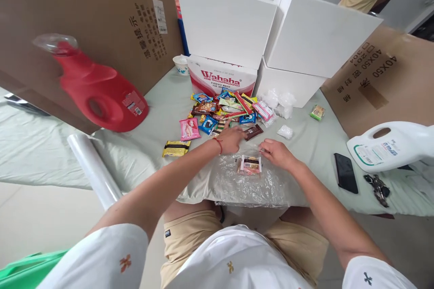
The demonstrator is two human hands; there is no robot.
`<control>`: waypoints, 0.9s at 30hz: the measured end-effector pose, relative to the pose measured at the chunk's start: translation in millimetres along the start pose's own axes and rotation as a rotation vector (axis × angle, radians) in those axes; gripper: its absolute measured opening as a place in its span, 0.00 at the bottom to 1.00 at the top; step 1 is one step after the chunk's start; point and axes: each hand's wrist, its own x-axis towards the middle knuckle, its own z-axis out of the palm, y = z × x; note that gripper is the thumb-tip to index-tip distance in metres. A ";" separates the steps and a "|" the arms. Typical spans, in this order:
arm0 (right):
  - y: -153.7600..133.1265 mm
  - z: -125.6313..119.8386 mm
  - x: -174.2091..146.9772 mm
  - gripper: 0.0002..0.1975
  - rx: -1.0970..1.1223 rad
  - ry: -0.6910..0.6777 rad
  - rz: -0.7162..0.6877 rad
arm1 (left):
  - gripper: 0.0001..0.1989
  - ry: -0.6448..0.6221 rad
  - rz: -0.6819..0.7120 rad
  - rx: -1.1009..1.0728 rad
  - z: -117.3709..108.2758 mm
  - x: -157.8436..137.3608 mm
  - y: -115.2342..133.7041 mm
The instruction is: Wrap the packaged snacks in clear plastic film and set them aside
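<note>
My left hand [232, 139] is at the front of a pile of wrapped snacks [224, 104]. Its fingers are spread, one pointing into the pile and another close to a dark brown snack packet [253, 132]. With its fingertips pinched, my right hand [278, 153] grips the upper edge of a clear plastic bag [271, 187]. The bag lies crumpled at the table's front edge. In the middle of it is a small snack packet [251, 165] with a dark band. A pink packet [190, 129] and a yellow packet [176, 148] lie left of my left hand.
Behind the pile stand a Wahaha carton [222, 79] and white boxes [298, 31]. A red detergent bottle [101, 90] and a plastic film roll [93, 169] are left. Crumpled plastic [285, 132], a phone [346, 173], keys [377, 188] and a white bottle [389, 146] lie right.
</note>
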 end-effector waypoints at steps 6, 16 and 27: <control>-10.8 32.2 -58.0 0.15 -0.169 0.004 -0.155 | 0.18 -0.089 0.175 0.162 7.4 -63.8 11.2; -8.4 66.3 -144.4 0.24 -0.052 0.190 -0.203 | 0.25 -0.018 0.186 0.001 36.5 -136.4 35.2; -29.6 60.7 -135.3 0.09 0.334 0.191 -0.171 | 0.31 -0.046 0.218 -0.434 52.3 -124.9 35.0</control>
